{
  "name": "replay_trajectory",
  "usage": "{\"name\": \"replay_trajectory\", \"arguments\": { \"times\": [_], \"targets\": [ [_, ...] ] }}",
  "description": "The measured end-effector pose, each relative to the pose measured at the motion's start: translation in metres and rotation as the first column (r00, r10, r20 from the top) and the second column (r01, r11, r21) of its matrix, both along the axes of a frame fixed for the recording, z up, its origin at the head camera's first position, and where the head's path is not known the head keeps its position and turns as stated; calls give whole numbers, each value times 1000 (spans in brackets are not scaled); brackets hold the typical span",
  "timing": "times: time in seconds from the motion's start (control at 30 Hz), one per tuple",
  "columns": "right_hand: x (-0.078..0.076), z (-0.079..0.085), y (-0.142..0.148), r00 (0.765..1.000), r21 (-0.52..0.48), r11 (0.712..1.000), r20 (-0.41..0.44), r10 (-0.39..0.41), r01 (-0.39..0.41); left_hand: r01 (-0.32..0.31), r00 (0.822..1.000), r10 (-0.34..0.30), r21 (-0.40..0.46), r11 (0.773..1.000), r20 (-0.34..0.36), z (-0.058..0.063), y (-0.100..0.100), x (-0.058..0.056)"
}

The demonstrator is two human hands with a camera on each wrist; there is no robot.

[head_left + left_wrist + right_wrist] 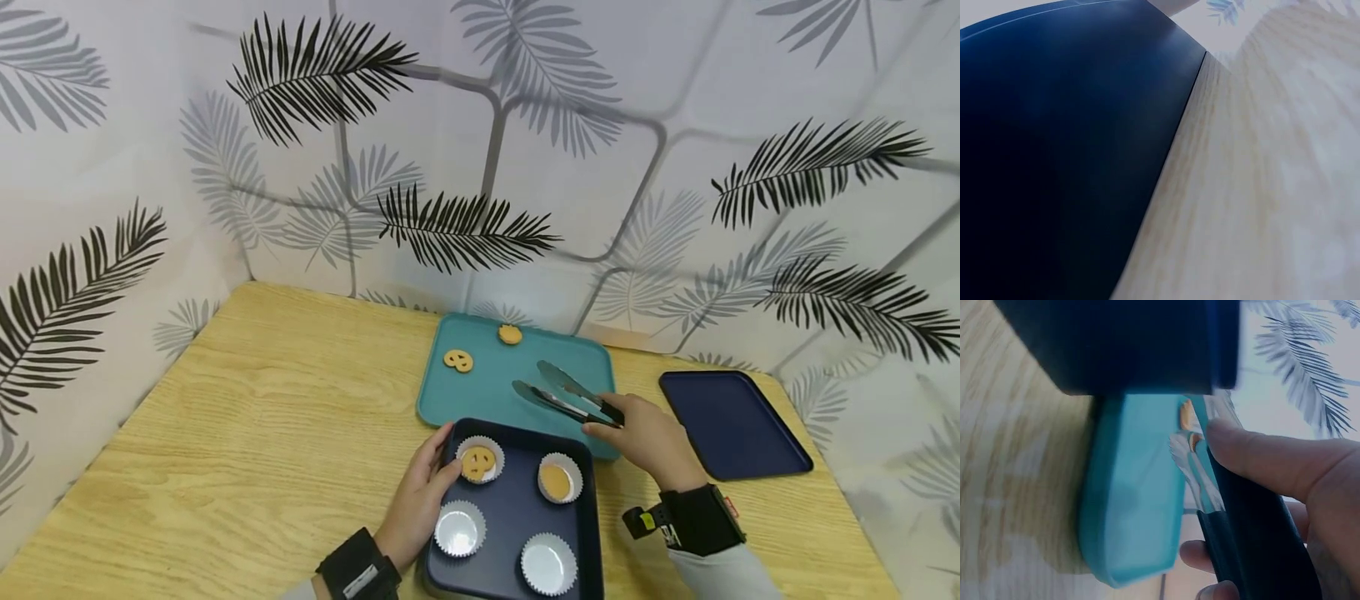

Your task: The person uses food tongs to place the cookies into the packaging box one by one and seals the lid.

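Observation:
My right hand (652,437) holds tongs (566,400) by their black handles, the two tips spread apart above the teal tray (487,408). On that tray lie a pretzel-shaped cookie (458,361) and a yellowish cookie (510,334), both beyond the tips. My left hand (416,508) grips the left wall of a dark blue box (513,500), thumb over the rim. White paper cups stand inside: the far left one holds a pretzel-shaped cookie (477,464), the far right one a round cookie (556,481), the two near ones nothing. The left wrist view shows only the box's outer wall (1072,150) and the table.
At the right lies a dark blue lid-like tray (735,425). The wood-grain table (262,433) extends to the left. A curtain with leaf prints (420,150) hangs behind the table, close to the teal tray's far edge. The box stands directly in front of that tray.

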State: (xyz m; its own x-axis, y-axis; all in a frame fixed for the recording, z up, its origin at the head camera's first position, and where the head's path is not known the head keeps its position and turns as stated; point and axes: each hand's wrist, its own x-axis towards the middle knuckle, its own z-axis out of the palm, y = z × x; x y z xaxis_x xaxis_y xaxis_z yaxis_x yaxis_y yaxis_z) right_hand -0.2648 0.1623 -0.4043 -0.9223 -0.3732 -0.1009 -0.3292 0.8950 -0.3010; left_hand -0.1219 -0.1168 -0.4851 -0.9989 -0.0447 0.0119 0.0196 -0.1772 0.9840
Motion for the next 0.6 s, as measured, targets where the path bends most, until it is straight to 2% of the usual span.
{"name": "replay_trajectory", "arguments": {
  "times": [0.3, 0.6],
  "targets": [
    [-21, -6, -19, 999, 47, 998, -22, -40, 41, -1, 1000, 1, -2, 1000, 2, 0, 0, 0],
    [-39, -6, -35, 998, 1, 998, 27, -56, 56, 6, 1000, -6, 4, 1000, 18, 1, 1, 0]
  ]
}}
